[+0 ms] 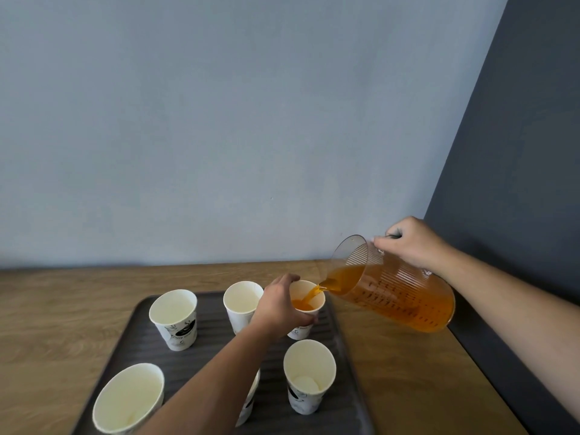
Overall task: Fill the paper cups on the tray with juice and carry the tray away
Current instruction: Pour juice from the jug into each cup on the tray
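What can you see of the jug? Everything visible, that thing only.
The jug is clear plastic with ribbed walls and dark measuring marks on its side. It is roughly half full of orange juice. The right hand grips its handle near the rim and holds it in the air, tipped to the left, above the right edge of the tray. A thin stream runs from its spout into the cup that the left hand steadies.

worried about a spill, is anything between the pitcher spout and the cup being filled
Nothing visible: orange juice runs straight from the clear ribbed plastic pitcher into the white paper cup. The left hand holds that cup's side, below the stream.
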A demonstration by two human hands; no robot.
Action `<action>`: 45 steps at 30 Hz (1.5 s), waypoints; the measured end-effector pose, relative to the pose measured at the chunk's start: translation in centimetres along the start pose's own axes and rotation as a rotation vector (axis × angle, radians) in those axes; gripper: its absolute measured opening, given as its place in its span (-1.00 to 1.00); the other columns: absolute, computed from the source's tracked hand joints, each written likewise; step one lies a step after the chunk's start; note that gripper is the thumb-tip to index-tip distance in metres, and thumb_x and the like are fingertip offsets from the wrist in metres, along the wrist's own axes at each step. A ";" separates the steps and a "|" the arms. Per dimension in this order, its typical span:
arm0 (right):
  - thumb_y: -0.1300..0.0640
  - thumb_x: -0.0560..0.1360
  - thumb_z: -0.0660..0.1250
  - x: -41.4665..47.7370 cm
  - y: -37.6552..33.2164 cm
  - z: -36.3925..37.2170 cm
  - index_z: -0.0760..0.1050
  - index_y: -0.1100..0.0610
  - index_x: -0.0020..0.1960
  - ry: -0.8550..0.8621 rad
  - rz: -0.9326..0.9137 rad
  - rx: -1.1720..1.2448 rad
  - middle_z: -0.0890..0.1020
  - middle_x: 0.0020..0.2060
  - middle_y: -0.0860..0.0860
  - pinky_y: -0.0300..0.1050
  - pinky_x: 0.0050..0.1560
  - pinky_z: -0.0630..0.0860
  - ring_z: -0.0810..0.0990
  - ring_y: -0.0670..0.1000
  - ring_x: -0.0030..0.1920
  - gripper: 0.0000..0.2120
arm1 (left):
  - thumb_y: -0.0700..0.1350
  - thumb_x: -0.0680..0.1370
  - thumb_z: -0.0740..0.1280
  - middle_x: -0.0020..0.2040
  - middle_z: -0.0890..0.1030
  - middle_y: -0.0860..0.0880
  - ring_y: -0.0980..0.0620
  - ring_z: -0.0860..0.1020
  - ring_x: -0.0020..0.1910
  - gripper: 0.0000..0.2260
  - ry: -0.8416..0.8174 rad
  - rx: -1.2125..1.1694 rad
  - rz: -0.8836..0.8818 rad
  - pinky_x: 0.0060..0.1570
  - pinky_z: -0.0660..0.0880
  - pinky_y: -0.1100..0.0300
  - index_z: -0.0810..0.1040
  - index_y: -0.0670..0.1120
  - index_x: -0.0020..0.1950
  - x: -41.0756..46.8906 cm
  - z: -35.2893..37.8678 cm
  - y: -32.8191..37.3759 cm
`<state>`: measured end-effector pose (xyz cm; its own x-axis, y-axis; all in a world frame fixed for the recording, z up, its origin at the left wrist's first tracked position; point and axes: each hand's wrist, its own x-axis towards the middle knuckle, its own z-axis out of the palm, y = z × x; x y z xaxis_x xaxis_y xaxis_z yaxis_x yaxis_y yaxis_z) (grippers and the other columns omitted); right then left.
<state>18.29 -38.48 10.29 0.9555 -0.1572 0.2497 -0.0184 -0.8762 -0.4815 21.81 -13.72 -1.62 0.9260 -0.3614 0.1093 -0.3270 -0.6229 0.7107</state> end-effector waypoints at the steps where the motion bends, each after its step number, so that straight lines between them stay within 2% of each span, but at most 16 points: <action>1: -0.05 0.39 0.40 0.0 0.0 0.0 0.16 0.06 -0.60 0.002 -0.001 0.002 0.17 -0.63 -0.07 -0.10 -0.36 0.21 0.22 -0.01 -0.53 -0.45 | 0.05 0.23 0.60 0.30 0.47 0.03 0.02 0.44 0.22 -0.21 -0.001 -0.001 0.000 0.13 0.44 0.16 0.34 0.02 0.38 0.0 0.0 0.0; 6: -0.05 0.39 0.40 0.1 -0.1 0.0 0.19 0.06 -0.57 0.005 0.006 -0.004 0.19 -0.61 -0.03 -0.10 -0.36 0.20 0.24 0.01 -0.51 -0.49 | 0.04 0.24 0.60 0.30 0.47 0.04 0.02 0.44 0.21 -0.22 0.002 -0.017 -0.013 0.07 0.42 0.21 0.34 0.02 0.38 -0.1 0.0 0.0; 14: -0.07 0.37 0.38 0.1 0.1 0.3 0.18 0.07 -0.55 0.018 0.011 0.015 0.18 -0.57 0.01 -0.10 -0.35 0.20 0.23 0.02 -0.49 -0.50 | 0.06 0.23 0.59 0.31 0.47 0.03 0.02 0.44 0.22 -0.21 0.016 -0.028 -0.014 0.12 0.45 0.17 0.34 0.02 0.39 -0.3 -0.1 -0.1; 25: -0.12 0.38 0.36 -0.2 0.6 0.9 0.24 0.07 -0.54 0.005 0.049 0.053 0.24 -0.57 0.01 -0.11 -0.36 0.25 0.29 0.01 -0.50 -0.53 | 0.06 0.23 0.59 0.27 0.50 0.03 0.03 0.46 0.19 -0.24 0.034 -0.032 0.001 0.10 0.43 0.21 0.37 0.00 0.37 -0.2 -0.3 0.2; 29: -0.09 0.36 0.37 -0.1 0.4 0.7 0.26 0.09 -0.53 0.006 0.038 0.040 0.21 -0.55 0.03 -0.11 -0.36 0.20 0.25 0.01 -0.49 -0.55 | 0.04 0.24 0.59 0.29 0.49 0.02 0.02 0.45 0.21 -0.23 0.035 -0.032 0.003 0.11 0.44 0.19 0.36 0.00 0.38 -0.2 -0.3 0.4; 33: -0.08 0.38 0.37 0.0 0.0 0.5 0.25 0.10 -0.53 -0.009 0.027 0.013 0.21 -0.56 0.02 -0.10 -0.36 0.20 0.25 0.02 -0.49 -0.54 | 0.05 0.25 0.59 0.30 0.47 0.03 0.02 0.44 0.23 -0.23 0.019 -0.021 -0.001 0.11 0.45 0.18 0.35 0.01 0.39 -0.2 -0.2 0.5; 39: -0.16 0.33 0.34 -0.1 0.2 0.4 0.18 0.06 -0.53 0.001 0.048 0.032 0.18 -0.56 0.00 -0.09 -0.34 0.20 0.24 0.01 -0.48 -0.53 | 0.05 0.24 0.59 0.31 0.47 0.03 0.01 0.44 0.23 -0.22 0.023 -0.035 -0.010 0.12 0.45 0.17 0.35 0.01 0.39 -0.3 0.0 0.5; 45: -0.03 0.43 0.36 -0.7 0.6 0.9 0.32 0.16 -0.46 0.026 0.114 0.179 0.26 -0.51 0.11 -0.08 -0.34 0.27 0.28 0.03 -0.47 -0.58 | 0.06 0.22 0.59 0.27 0.50 0.02 0.02 0.46 0.21 -0.23 0.044 -0.065 -0.017 0.15 0.48 0.14 0.38 -0.01 0.37 -0.1 -0.2 0.5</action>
<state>17.88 -38.47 9.04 0.9423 -0.2643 0.2056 -0.0710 -0.7577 -0.6487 21.58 -13.89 -1.13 0.9392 -0.3191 0.1267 -0.2997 -0.5819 0.7560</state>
